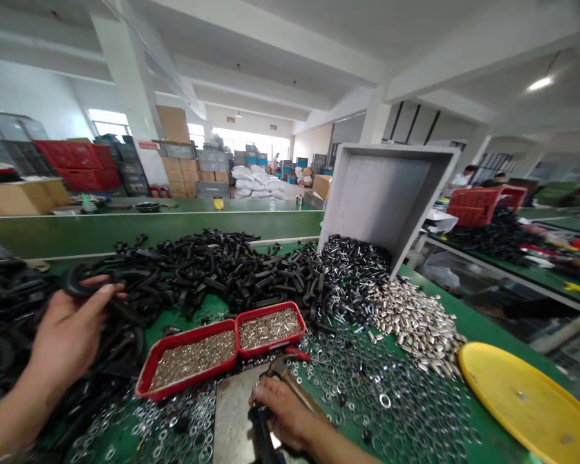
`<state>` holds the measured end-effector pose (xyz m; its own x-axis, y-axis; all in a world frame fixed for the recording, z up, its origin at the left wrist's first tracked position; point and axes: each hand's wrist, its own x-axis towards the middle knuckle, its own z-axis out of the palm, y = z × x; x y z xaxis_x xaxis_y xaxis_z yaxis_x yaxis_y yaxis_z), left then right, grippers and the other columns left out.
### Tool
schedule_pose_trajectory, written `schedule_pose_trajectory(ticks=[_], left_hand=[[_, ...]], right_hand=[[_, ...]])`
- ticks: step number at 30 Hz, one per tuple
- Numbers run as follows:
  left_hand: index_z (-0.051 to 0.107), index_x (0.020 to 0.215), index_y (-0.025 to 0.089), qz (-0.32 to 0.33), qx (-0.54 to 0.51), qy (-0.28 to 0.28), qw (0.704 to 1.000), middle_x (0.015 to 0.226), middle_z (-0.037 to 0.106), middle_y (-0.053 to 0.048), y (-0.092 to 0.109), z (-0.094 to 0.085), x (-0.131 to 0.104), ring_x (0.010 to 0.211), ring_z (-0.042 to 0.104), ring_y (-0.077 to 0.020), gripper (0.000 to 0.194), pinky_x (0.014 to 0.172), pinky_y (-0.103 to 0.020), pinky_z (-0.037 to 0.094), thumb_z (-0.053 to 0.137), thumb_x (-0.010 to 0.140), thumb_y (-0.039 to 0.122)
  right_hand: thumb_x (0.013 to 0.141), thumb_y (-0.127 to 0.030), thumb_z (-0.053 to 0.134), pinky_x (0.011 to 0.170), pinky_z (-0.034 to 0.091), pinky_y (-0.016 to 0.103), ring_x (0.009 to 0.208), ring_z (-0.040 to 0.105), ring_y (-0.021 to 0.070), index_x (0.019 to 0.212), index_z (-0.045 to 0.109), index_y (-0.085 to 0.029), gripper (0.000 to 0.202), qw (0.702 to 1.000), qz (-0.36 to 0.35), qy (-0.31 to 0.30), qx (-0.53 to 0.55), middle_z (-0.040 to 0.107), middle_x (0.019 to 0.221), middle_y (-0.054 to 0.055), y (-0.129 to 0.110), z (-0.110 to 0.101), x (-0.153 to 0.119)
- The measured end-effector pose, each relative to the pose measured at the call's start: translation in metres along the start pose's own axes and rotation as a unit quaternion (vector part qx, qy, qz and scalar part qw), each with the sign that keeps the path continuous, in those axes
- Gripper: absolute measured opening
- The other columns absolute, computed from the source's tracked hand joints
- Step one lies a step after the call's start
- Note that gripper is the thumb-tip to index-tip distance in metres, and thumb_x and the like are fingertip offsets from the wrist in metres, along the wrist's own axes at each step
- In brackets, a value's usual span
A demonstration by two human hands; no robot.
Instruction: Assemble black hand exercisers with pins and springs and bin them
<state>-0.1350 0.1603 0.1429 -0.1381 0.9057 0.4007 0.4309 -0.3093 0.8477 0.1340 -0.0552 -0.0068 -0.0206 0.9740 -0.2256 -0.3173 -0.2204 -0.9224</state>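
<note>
Your right hand: (290, 412) lower centre of the frame, thumb and fingers closed around the upper end of a black handle-like piece (260, 430), with a shiny bit showing right by the fingertips.
Which way it lies: the piece runs from your fingers down toward the bottom edge, so its long axis is roughly up-and-down in the frame, leaning a touch. Your right hand is way nearer to it than the left.
Metal plate: (229, 419) it's under that piece, bottom centre. Can't tell if the two touch, tbh.
Your left hand: (70, 332) lower left, thumb and fingers pinching a black curved piece (75, 283), loop toward the upper side. Can't make out where its far end stops against the dark pile.
Hammer-like tool: (294, 383) brown handle slanting down-right, crowding in behind your right hand.
Red trays: (193, 379) two end to end, full of small metal pins, sitting between your hands and kinda blocking the straight line across.
Black parts heap: (227, 270) middle and left, past the trays.
Loose washers: (385, 401) all over both sides of the plate.
Right side: silver cylinders (415, 322), dark bolts (348, 264) at the mouth of a grey bin (377, 193), yellow lid (522, 399) in the lower right corner.
</note>
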Motion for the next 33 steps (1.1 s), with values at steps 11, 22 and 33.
schedule_pose_trajectory(ticks=[11,22,33], left_hand=[[0.054,0.099,0.018,-0.258,-0.191,-0.332,0.887,0.046,0.054,0.003,-0.009,0.082,-0.249,0.041,0.051,-0.0155,0.047,0.045,-0.025,0.04,0.036,0.093,0.061],[0.054,0.09,0.021,-0.209,-0.124,-0.373,0.896,0.039,0.045,0.005,0.003,0.082,-0.253,0.038,0.047,-0.0159,0.045,0.046,-0.027,0.038,0.03,0.098,0.058],[0.053,0.112,0.018,-0.107,0.072,-0.354,0.926,0.056,0.059,-0.002,0.005,0.069,-0.258,0.062,0.066,-0.0247,0.045,0.064,-0.033,0.047,0.025,0.101,0.051]], right_hand=[[0.09,-0.05,0.056,0.059,0.035,0.025,0.062,0.048,0.014,0.081,0.053,-0.02,0.031,0.93,-0.127,0.046,-0.343,0.051,0.065,-0.004,-0.021,0.004,-0.02],[0.097,-0.048,0.043,0.063,0.038,0.028,0.065,0.057,0.0183,0.088,0.053,-0.021,0.03,0.853,-0.164,0.047,-0.493,0.061,0.072,0.002,-0.021,0.006,-0.023],[0.099,-0.046,0.043,0.061,0.039,0.027,0.064,0.053,0.0168,0.091,0.05,-0.022,0.026,0.886,-0.155,0.024,-0.436,0.056,0.07,0.0,-0.022,0.012,-0.037]])
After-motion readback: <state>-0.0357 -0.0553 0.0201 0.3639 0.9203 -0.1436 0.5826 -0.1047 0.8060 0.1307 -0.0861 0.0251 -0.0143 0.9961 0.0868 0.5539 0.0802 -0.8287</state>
